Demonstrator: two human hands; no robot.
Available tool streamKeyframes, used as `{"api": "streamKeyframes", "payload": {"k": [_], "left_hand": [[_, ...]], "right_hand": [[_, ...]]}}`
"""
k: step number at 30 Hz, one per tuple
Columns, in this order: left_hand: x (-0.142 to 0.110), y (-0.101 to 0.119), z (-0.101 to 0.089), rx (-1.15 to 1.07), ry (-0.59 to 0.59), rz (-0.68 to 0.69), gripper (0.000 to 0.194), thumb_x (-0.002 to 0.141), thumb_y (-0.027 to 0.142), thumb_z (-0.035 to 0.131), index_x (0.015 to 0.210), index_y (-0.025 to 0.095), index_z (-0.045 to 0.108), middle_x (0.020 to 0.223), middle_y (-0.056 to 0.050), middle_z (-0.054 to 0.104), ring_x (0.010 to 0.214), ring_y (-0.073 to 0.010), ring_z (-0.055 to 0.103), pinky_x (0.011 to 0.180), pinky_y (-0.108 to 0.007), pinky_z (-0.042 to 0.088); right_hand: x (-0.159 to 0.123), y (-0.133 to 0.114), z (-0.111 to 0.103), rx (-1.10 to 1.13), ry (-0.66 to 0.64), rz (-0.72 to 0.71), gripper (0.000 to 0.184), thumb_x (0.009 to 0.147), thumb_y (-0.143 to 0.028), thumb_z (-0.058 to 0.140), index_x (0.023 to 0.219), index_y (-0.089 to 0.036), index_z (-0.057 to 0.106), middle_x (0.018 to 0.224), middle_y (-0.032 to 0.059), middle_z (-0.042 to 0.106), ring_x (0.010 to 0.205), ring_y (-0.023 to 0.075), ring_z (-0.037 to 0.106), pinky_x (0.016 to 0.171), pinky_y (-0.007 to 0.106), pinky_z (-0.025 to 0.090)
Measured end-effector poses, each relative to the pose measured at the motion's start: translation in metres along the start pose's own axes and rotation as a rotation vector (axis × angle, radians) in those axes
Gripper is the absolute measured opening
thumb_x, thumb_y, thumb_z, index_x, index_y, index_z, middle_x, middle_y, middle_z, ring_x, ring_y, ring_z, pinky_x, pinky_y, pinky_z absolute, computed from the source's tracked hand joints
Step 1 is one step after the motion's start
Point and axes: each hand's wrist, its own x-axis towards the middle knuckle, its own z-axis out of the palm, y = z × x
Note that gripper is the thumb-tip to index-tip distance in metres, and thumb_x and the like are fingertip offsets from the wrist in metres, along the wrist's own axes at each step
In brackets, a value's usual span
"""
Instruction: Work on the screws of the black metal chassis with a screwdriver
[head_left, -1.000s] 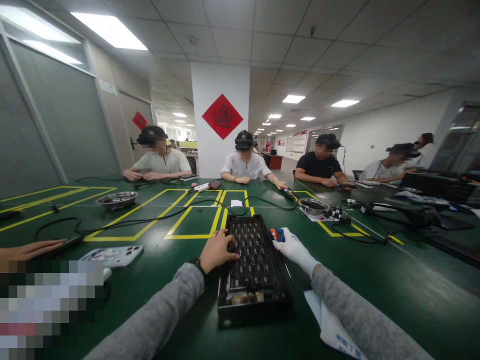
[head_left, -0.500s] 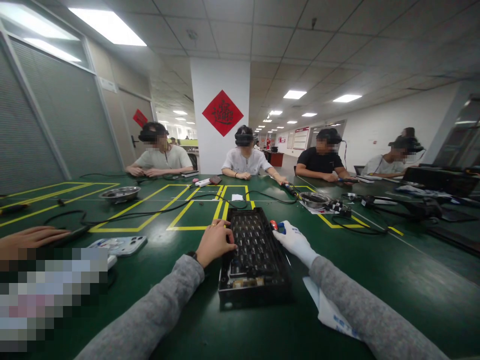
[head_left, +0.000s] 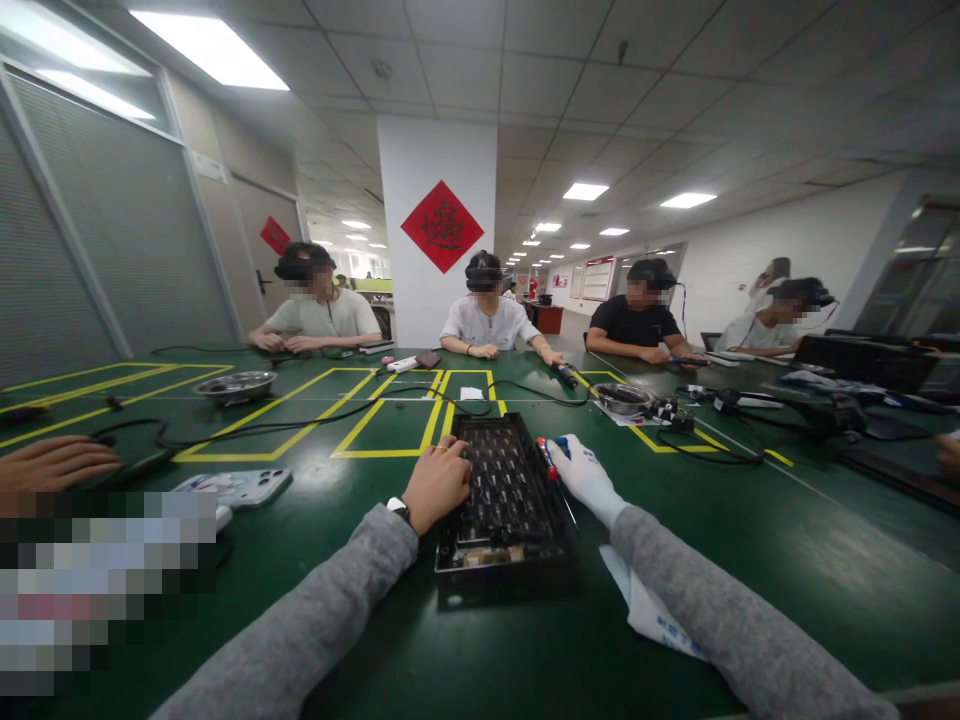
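A black rectangular case (head_left: 501,490) lies lengthwise in front of me on the green table, with rows of small shiny pieces inside that I cannot make out. My left hand (head_left: 436,480), bare and with a ring, is curled over the case's left rim and grips it. To the right of the case is my right hand (head_left: 586,475) in a white glove, closed around a screwdriver (head_left: 551,465) with a red and blue handle. Its thin shaft slants down toward me along the case's right side. Under my right forearm lies a white cloth-like item with blue print (head_left: 649,610).
A phone (head_left: 251,487) and a co-worker's hand (head_left: 56,470) are at the left. Metal bowls (head_left: 236,387) stand farther back on both sides. A black cable (head_left: 300,425) crosses the yellow-taped table (head_left: 360,610). Several people sit opposite, one holding a dark tool (head_left: 565,375).
My right hand has turned, so more of the screwdriver's handle and shaft shows. My left wrist has rolled a little, and its watch face is visible. The left hand stays on the case.
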Motion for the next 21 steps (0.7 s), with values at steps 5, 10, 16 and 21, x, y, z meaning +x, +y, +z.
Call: {"api": "streamKeyframes", "payload": {"k": [5,10,16,21], "left_hand": [[0.002,-0.002,0.002,-0.070,-0.009,0.012,0.013,0.072,0.016,0.050,0.070,0.018,0.063,0.121,-0.009,0.048,0.120,-0.0284,0.030,0.094,-0.042,0.031],[0.005,-0.006,0.007,-0.347,0.117,-0.011,0.014,0.079,0.024,0.046,0.079,0.018,0.058,0.110,-0.007,0.054,0.109,-0.0220,0.041,0.094,-0.038,0.032],[0.001,-0.006,0.020,-0.755,0.205,-0.167,0.028,0.086,0.037,0.031,0.084,0.018,0.052,0.087,-0.003,0.057,0.087,-0.0160,0.051,0.082,-0.031,0.039],[-0.002,-0.003,0.023,-0.839,0.224,-0.185,0.038,0.088,0.042,0.023,0.069,0.018,0.045,0.070,0.000,0.051,0.071,-0.0136,0.050,0.071,-0.026,0.039]], "right_hand": [[0.006,-0.011,-0.001,0.256,0.222,-0.090,0.052,0.076,-0.050,0.046,0.117,-0.018,0.042,0.111,0.0101,0.054,0.100,0.0193,0.052,0.088,0.034,0.038],[-0.004,-0.056,0.001,0.547,-0.028,-0.311,0.054,0.070,-0.039,0.059,0.117,-0.019,0.043,0.101,0.0063,0.058,0.088,0.0151,0.056,0.084,0.033,0.043],[-0.022,-0.085,0.031,0.697,-0.248,-0.381,0.040,0.069,-0.028,0.059,0.106,-0.018,0.050,0.095,0.0035,0.059,0.082,0.0123,0.056,0.079,0.029,0.044],[-0.028,-0.074,0.040,0.650,-0.294,-0.356,0.033,0.059,-0.024,0.066,0.087,-0.018,0.052,0.073,-0.0037,0.055,0.061,0.0090,0.049,0.059,0.023,0.043]]}}
